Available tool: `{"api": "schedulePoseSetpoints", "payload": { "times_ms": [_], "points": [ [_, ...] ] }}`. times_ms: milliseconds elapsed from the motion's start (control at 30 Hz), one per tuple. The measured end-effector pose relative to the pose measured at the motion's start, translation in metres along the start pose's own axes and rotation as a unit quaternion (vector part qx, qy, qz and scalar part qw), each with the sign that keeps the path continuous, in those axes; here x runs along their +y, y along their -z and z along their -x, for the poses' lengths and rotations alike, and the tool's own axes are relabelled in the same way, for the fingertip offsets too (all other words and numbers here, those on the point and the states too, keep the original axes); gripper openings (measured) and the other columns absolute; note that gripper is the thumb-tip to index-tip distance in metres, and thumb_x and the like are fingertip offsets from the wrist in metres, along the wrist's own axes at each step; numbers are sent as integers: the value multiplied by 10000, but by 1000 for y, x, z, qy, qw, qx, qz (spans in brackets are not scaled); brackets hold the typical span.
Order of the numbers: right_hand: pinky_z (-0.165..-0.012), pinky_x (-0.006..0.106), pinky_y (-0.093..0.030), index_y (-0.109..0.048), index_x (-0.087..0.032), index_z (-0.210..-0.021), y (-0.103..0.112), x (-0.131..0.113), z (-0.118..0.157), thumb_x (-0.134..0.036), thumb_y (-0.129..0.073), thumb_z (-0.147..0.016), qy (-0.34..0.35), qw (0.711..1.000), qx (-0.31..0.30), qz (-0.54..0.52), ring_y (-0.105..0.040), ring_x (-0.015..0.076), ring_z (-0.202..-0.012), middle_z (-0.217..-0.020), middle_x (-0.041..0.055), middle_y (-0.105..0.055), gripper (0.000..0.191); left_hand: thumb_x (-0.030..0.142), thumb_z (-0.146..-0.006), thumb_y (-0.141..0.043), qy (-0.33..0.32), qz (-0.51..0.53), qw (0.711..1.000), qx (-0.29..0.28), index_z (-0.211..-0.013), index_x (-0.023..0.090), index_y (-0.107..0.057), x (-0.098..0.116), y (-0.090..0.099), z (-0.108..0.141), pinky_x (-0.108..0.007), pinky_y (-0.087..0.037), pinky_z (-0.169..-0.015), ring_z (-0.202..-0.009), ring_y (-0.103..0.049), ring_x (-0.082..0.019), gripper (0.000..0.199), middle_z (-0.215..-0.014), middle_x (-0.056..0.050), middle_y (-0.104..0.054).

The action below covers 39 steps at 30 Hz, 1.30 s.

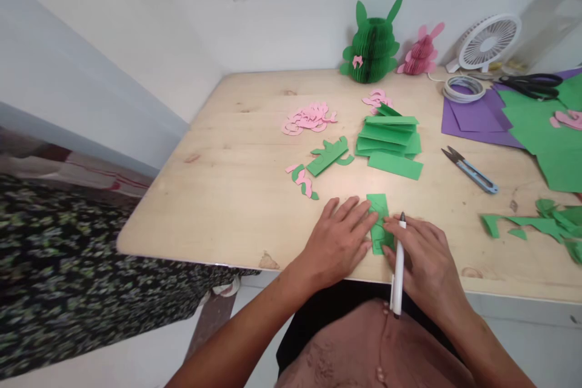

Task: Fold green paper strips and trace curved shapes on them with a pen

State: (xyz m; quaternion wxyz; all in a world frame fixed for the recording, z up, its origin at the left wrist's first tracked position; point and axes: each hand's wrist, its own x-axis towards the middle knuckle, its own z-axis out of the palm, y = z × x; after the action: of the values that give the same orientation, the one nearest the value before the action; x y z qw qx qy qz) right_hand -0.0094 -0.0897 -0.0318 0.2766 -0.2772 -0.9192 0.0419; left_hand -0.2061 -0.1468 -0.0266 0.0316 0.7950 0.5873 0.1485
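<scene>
Near the table's front edge lies a small green paper strip (377, 233) with faint drawn lines. My left hand (339, 241) rests flat with fingers spread, its fingertips on the strip's left side. A white pen (399, 273) is held in my right hand (422, 254), its dark tip pointing away from me. The fingertips of that hand also touch the strip's right side, at a small green piece. Beyond the strip are folded green papers (386, 139), and to the left lie green cutouts (328, 156) and a pile of pink cutouts (310, 118).
Blue snips (473, 171), green scraps (541, 224) and green sheets (545, 133) lie right. Behind are purple paper (473, 115), a tape roll (464, 89), black scissors (531, 85), a white fan (488, 42), and green (370, 48) and pink (421, 56) paper figures.
</scene>
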Motion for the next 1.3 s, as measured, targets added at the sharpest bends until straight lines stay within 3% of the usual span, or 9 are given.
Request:
{"api": "schedulePoseSetpoints", "payload": {
  "times_ms": [867,1300],
  "points": [
    [-939,406,-421,-574,-209,-1156,4,-1,-3,-224,-577,-886,-28,999,-11,-12,-623,246,-1065,-1088,92,-705,271,307,-983,-404,3,9,1000,-5,-1331,179,-518,-1,1,-3,-491,-287,-1093,-1352,-390,-285,388,-1448,-71,-493],
    [-952,428,-415,-583,-224,-1134,4,-9,-5,-166,-565,-876,-60,998,-13,-11,-643,244,-1038,-1047,77,-712,265,296,-990,-388,4,19,1000,8,-1323,175,-530,-1,1,-3,-493,-289,-1090,-1342,-398,-283,382,-1437,-84,-503]
  ]
}}
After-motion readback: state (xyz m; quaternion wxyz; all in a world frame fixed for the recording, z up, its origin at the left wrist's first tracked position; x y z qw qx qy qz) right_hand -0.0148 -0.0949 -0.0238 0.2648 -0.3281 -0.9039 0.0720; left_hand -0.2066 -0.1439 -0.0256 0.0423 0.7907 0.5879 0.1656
